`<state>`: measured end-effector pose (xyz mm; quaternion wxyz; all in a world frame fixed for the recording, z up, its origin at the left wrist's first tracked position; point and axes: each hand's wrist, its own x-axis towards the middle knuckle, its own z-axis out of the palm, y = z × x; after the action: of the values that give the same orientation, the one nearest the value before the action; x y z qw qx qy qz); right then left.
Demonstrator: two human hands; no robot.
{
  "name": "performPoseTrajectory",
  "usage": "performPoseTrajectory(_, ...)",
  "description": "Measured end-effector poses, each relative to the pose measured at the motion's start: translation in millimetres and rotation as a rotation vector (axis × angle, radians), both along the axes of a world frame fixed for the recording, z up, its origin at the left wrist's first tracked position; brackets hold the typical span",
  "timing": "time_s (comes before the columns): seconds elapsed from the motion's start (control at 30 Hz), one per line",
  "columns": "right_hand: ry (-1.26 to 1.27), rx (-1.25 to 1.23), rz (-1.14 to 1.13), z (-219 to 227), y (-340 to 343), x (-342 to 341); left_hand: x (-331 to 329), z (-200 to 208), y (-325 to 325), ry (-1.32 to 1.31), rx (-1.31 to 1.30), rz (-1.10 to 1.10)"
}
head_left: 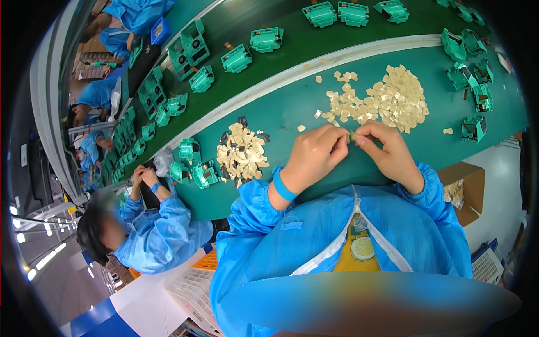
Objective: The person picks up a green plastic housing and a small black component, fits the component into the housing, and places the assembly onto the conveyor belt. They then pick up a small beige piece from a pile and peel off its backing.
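Observation:
Above the green table (314,191), my left hand (312,153) and my right hand (389,149) meet fingertip to fingertip. Both are closed in a pinch on one small yellowish piece (352,136), mostly hidden by the fingers. Just beyond them spreads a large heap of flat, pale tan pieces (400,100), with a few stray ones around it. To the left of my left hand lies a second pile of tan pieces (242,150), mixed with small black parts (242,121).
Green plastic housings (205,174) stand left of the mixed pile, and more housings (474,128) sit at the right end. Past a pale rail (292,76) runs a dark green belt (303,53) carrying similar housings. A co-worker (163,230) sits at left; a cardboard box (469,188) stands at right.

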<state>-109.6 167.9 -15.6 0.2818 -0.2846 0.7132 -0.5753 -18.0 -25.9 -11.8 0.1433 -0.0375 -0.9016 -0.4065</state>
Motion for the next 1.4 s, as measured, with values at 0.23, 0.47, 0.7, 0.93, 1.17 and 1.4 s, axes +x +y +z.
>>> performPoseTrajectory(0.23, 0.001, 0.097, -0.052, 6, 3, -2, -12, 3, 11, 0.080, -0.084, -0.047)
performPoseTrajectory(0.47, -0.078, 0.101, -0.027, 2, 7, -2, -11, -4, 9, 0.041, -0.071, -0.057)
performPoseTrajectory(0.7, -0.108, 0.106, -0.056, -1, 8, -5, -15, -4, 12, 0.072, -0.076, -0.081)
performPoseTrajectory(0.93, -0.100, 0.089, -0.039, 0, 10, -6, -18, -8, 9, 0.036, -0.032, -0.083)
performPoseTrajectory(1.17, -0.212, 0.152, -0.001, 6, 22, -24, -39, -39, -7, -0.135, -0.056, 0.121)
performPoseTrajectory(1.4, 0.093, 0.270, 0.074, 11, 12, -25, -36, -15, 1, -0.017, 0.085, -0.189)
